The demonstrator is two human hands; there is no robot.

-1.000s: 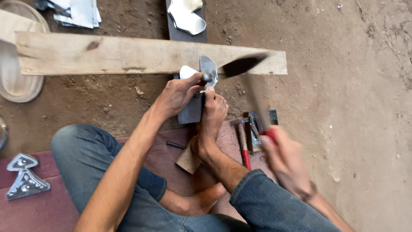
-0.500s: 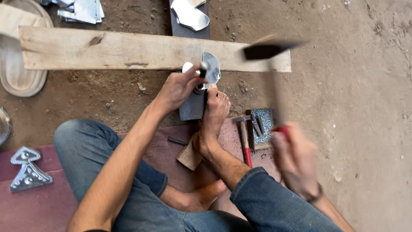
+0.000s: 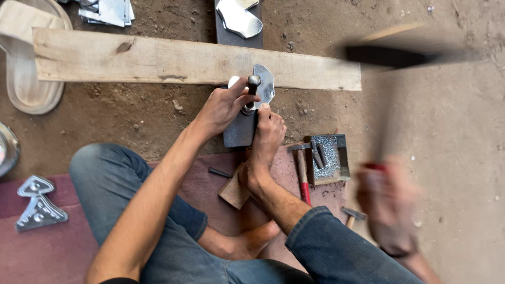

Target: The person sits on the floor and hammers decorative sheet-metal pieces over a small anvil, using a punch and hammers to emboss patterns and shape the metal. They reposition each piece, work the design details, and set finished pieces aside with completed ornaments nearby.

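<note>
My left hand [image 3: 223, 108] grips a short steel punch [image 3: 254, 83] upright on a shiny cut metal plate [image 3: 264, 87]. The plate rests on a dark steel block [image 3: 239, 130] lying on the dirt. My bare foot [image 3: 268, 134] presses against the block's right side. My right hand [image 3: 384, 205], blurred by motion, is closed on a red-gripped hammer [image 3: 389, 55]. The dark hammer head is raised high and to the right of the punch, apart from it.
A long wooden plank [image 3: 158, 60] lies across the ground behind the block. A second red-handled hammer [image 3: 302, 176] and a small tray of metal bits [image 3: 330, 158] sit by my foot. Shaped metal pieces [image 3: 37, 206] lie on the maroon mat [image 3: 58, 247]; more plates [image 3: 239, 17] lie beyond.
The hammer head was down by the punch a second ago; it has risen up and to the right. My left hand and foot have stayed on the punch and block.
</note>
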